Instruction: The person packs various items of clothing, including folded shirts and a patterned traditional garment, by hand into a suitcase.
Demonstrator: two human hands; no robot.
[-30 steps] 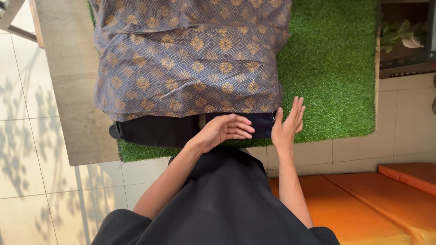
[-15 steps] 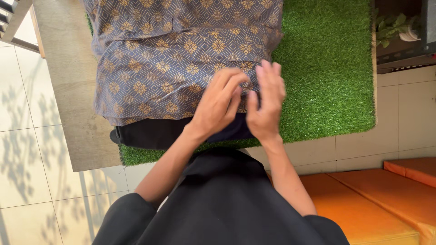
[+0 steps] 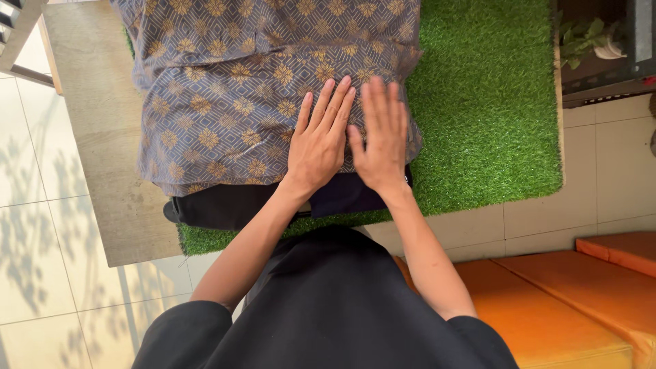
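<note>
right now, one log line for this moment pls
left hand: flat, open on patterned cloth | right hand: flat, open beside it | under cloth: dark garment | base: green turf mat

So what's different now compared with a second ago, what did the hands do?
Both hands moved forward from above the near edge onto the patterned cloth. The left hand and right hand now lie flat on it, side by side, palms down, fingers spread. Neither has a grip on anything. The cloth, the dark garment beneath it and the green turf mat kept their places.

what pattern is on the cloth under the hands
Blue-grey patterned cloth with gold diamond-shaped motifs in a lattice, seen in the head view.
</note>
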